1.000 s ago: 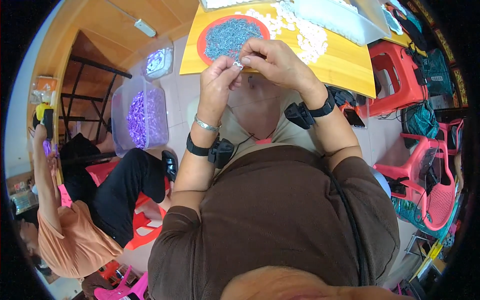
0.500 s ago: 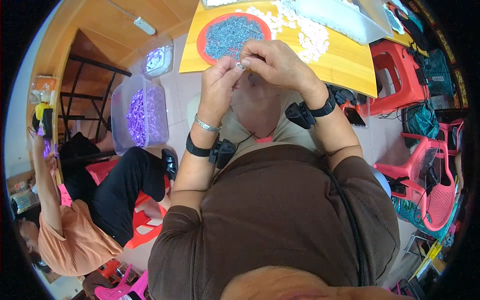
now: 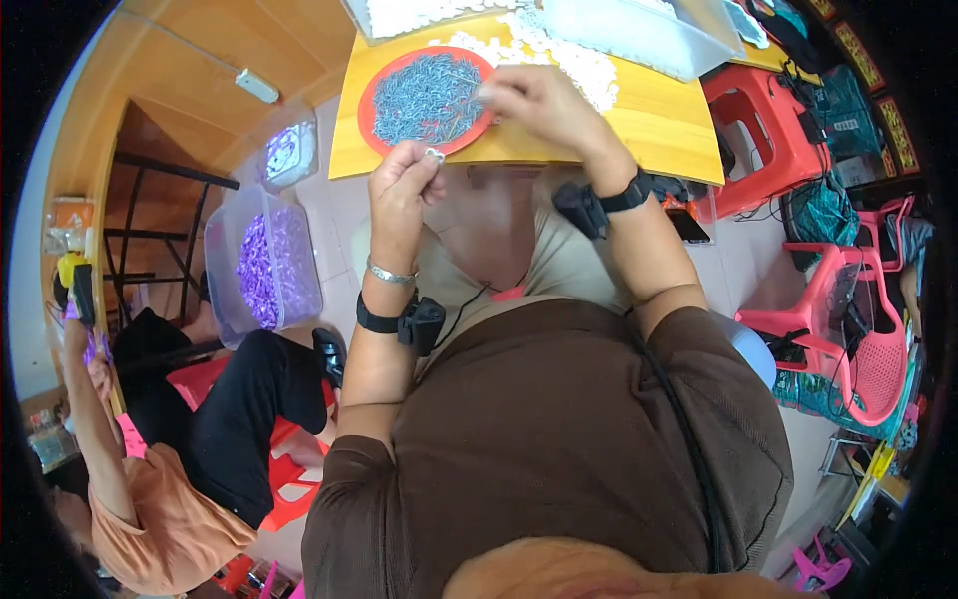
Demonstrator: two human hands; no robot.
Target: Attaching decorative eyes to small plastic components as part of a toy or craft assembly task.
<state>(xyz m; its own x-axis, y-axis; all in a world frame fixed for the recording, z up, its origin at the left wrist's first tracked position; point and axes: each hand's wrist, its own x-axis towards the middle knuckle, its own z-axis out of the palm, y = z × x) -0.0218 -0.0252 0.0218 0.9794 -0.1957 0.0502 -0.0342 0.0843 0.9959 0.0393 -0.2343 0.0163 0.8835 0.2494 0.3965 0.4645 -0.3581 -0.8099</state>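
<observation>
A small white plastic piece (image 3: 434, 155) is pinched between the thumb and fingers of my left hand (image 3: 404, 180), just off the near edge of a red round plate (image 3: 377, 137). On the plate lies a heap of small grey metal screws (image 3: 424, 95). My right hand (image 3: 529, 100) is over the plate's right rim, its fingertips drawn together beside the screws. Those fingertips are slightly blurred, and whatever they may hold is too small to make out. Loose white pieces (image 3: 584, 70) are spread over the yellow wooden table (image 3: 659, 130) beyond my right hand.
A clear plastic bin (image 3: 699, 45) of white pieces stands at the table's back right. On the floor at left, a clear tub (image 3: 225, 265) holds purple pieces. A seated co-worker (image 3: 165, 499) is at lower left. Red stools (image 3: 763, 130) and a pink chair (image 3: 878, 369) stand at right.
My hands, which were together over the table's near edge, have parted. My right hand has gone to the plate's right side; my left keeps the white piece. The whole view has shifted slightly.
</observation>
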